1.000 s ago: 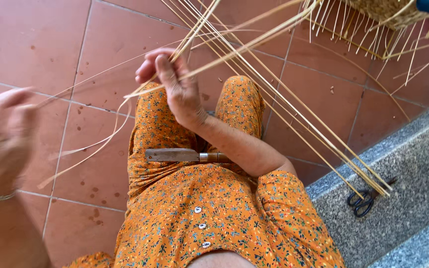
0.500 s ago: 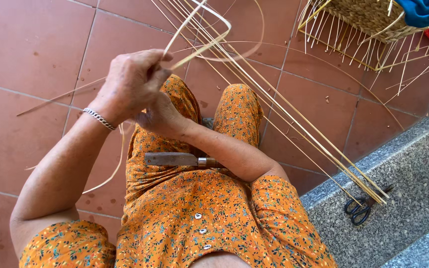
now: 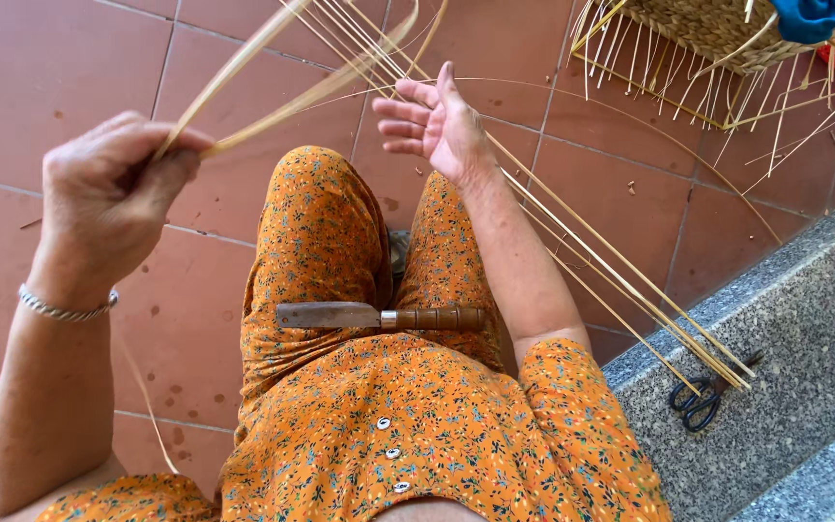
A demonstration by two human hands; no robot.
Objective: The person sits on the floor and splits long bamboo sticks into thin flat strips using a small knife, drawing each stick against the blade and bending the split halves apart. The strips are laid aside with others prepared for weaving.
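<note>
Pinching a pale, flat bamboo strip (image 3: pixel 273 92) in my left hand (image 3: pixel 108 198), I had the fingers clenched tight around its near end while the strip ran up and to the right.

My right hand (image 3: pixel 437 121) hung released, fingers spread and holding nothing, just beside the long bundle of thin yellow bamboo slivers (image 3: pixel 620 280) that slanted from the far middle down to the grey speckled stone step (image 3: pixel 804 319) on the right. A wooden-handled knife with a dull steel blade (image 3: pixel 379 316) lay across my orange flowered lap. Black-handled scissors (image 3: pixel 703 401) rested on the step, touching the slivers' near ends. A half-woven straw basket (image 3: pixel 717 29) sat far right on the red tiled floor (image 3: pixel 41 87).
</note>
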